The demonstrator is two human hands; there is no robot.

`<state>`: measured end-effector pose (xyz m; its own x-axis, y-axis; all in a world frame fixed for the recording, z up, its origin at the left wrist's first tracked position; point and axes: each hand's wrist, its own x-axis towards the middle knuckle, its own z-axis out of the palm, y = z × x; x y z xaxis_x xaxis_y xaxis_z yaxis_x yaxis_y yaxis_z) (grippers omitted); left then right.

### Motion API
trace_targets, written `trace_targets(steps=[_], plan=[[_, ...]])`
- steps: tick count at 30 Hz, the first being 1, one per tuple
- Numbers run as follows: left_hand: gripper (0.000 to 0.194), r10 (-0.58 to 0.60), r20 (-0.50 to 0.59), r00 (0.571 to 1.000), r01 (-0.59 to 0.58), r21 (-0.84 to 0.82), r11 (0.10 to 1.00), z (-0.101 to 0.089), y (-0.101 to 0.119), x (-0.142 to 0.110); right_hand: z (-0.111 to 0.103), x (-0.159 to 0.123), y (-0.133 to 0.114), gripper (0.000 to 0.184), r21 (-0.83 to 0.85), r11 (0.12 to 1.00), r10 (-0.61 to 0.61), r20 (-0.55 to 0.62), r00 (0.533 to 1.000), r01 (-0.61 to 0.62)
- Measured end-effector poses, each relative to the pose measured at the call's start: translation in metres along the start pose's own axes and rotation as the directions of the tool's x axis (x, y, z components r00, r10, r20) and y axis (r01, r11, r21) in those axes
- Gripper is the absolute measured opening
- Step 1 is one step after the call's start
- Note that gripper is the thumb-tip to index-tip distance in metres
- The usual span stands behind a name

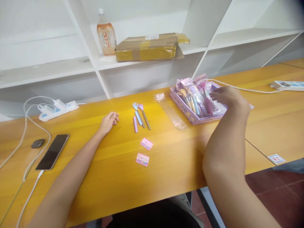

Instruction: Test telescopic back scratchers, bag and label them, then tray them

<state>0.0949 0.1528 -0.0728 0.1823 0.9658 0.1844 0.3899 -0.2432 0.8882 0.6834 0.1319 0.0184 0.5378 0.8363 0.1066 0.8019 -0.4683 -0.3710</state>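
My left hand (109, 123) rests on the table, its fingers loosely curled together with nothing visible in them. Beside it lie a blue telescopic back scratcher (138, 114) and a purple one (144, 116), both with claw-shaped heads and metal rods. A purple tube (135, 124) sits just left of them. My right hand (226, 95) hovers over the right side of a purple display box (201, 119), fingers apart and pointing left. Several back scratchers in clear bags (198, 98) fill that box. Whether the right fingertips touch a bag is hard to see.
An empty clear bag (171, 110) lies between scratchers and box. Two pink cards (142, 159) are nearer me. Leftward are a phone (52, 152), a dark earbud case (38, 143) and a power strip (58, 110) with cables. A taped carton (148, 49) and bottle (106, 38) stand on the shelf.
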Motion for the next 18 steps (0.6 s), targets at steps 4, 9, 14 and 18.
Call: trace_targets(steps=[4, 9, 14, 18], plan=[[0.03, 0.002, 0.01, 1.0, -0.002, 0.027, 1.0, 0.0, -0.001, -0.001, 0.008, 0.0, -0.009, 0.027, 0.089, 0.994, 0.054, 0.081, 0.995, -0.061], [0.027, 0.002, 0.02, 1.0, -0.003, 0.05, 0.999, -0.001, -0.003, -0.002, 0.007, 0.0, -0.007, 0.042, 0.132, 0.989, 0.05, 0.116, 0.992, -0.066], [0.026, -0.002, 0.03, 1.0, -0.001, 0.101, 0.995, -0.001, -0.002, -0.001, 0.006, 0.003, -0.009, 0.023, -0.024, 0.998, 0.066, 0.151, 0.986, -0.063], [0.022, 0.049, 0.037, 0.998, -0.057, 0.266, 0.962, 0.004, 0.003, -0.005, 0.006, 0.008, -0.013, 0.024, -0.153, 0.988, 0.007, 0.068, 0.998, 0.004]])
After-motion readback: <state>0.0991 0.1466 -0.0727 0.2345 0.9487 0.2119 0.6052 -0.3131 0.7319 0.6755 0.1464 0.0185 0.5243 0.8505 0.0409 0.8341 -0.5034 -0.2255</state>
